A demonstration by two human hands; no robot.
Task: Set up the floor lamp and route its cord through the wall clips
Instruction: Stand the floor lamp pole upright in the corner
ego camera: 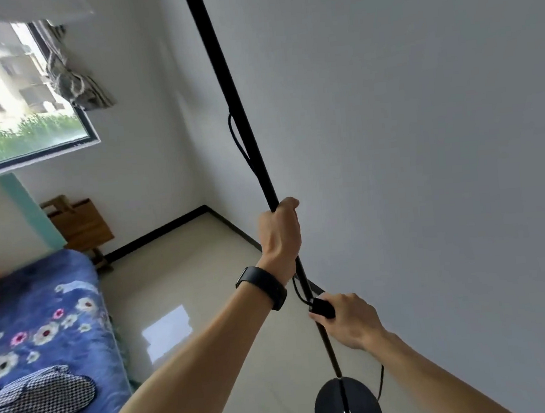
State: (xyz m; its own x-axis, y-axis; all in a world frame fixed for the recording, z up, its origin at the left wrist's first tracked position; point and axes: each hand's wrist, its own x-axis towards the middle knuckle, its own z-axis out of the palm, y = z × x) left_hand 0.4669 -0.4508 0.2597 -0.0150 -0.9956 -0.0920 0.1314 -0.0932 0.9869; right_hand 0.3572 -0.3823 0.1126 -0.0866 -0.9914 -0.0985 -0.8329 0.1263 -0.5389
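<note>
A black floor lamp stands close to the white wall, its thin pole [235,101] rising out of the top of the frame from a round black base [346,405] on the floor. My left hand [280,235], with a dark band on the wrist, is closed around the pole about halfway up. My right hand [348,320] holds the small black switch box [322,307] on the lamp's black cord [237,137], low beside the pole. The cord runs along the pole and loops down past the base on the right. No wall clips are visible.
A bed with a blue flowered cover [44,325] fills the lower left, with a checked cloth [34,398] on it. A folded wooden table [80,223] leans in the far corner under a window [14,97]. Pale tiled floor [178,280] lies between bed and wall.
</note>
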